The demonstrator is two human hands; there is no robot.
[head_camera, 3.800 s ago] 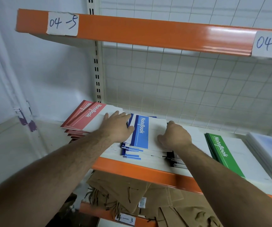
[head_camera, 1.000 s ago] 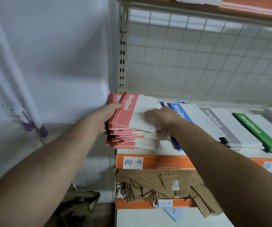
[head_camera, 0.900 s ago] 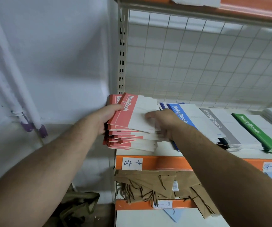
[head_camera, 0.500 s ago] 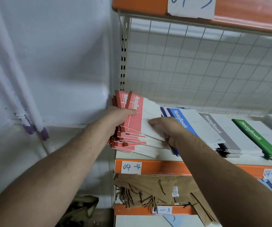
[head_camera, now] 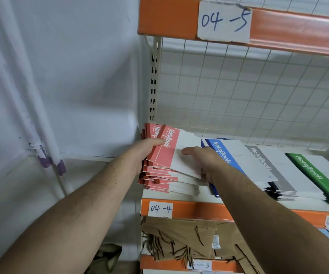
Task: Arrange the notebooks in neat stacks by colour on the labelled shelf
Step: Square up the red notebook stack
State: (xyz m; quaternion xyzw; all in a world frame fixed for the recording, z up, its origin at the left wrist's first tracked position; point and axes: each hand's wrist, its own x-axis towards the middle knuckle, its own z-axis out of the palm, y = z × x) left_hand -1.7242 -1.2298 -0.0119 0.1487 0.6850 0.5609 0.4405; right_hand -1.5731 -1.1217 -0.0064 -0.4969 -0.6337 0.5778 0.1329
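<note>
Red notebooks (head_camera: 166, 176) at the shelf's (head_camera: 189, 209) left end, now tipped up from flat and fanned. Left hand (head_camera: 146, 153) grips their left edge, right hand (head_camera: 201, 161) clamps the right side. Squaring unfinished.

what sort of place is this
Likely a stockroom or warehouse: orange steel shelving with a wire mesh back, handwritten bin labels such as 04-4, and bulk stacks like the red notebooks.

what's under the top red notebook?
Under the top red notebook: more red notebooks, unevenly fanned, edges showing at front and left. The left hand holds the stack's left side, the right hand its right edge. Their count and the shelf surface beneath are covered.
</note>
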